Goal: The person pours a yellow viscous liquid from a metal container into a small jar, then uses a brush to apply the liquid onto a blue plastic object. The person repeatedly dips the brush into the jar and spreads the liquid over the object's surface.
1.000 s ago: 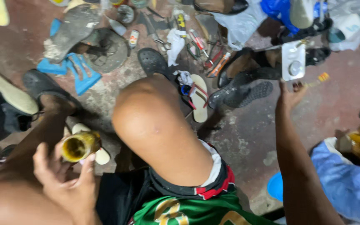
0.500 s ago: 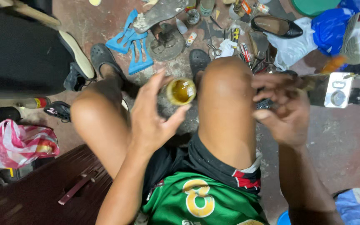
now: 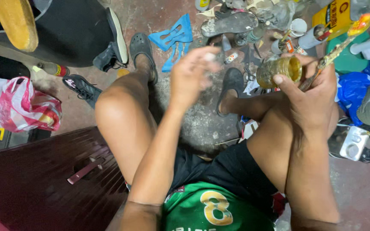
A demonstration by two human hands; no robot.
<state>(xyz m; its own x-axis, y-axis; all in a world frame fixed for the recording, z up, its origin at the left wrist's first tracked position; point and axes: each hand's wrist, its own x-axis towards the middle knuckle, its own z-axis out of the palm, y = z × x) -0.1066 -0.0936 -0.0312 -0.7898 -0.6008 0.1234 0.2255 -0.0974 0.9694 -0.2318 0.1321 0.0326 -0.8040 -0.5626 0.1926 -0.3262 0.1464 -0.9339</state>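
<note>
Right now the person is sitting low with both knees up, and the right hand (image 3: 311,96) is holding a small jar (image 3: 279,70) of yellow-brown sticky stuff at about two o'clock. The fingers are wrapped around it, with the thumb pressing on its side. The same hand is also holding a thin stick (image 3: 337,53) that is pointing up toward one o'clock. The jar is open at the top, so the opening part looks done.

The left hand (image 3: 191,75) is hanging in the air near twelve o'clock. It is blurry, so I cannot tell for sure, but the fingertips seem to be pinching something small and pale.

Nothing is getting glued yet, I think. The grey shoe sole (image 3: 230,23) and the blue sole pieces (image 3: 172,40) are lying on the floor (image 3: 189,124), well apart from both hands.
</note>
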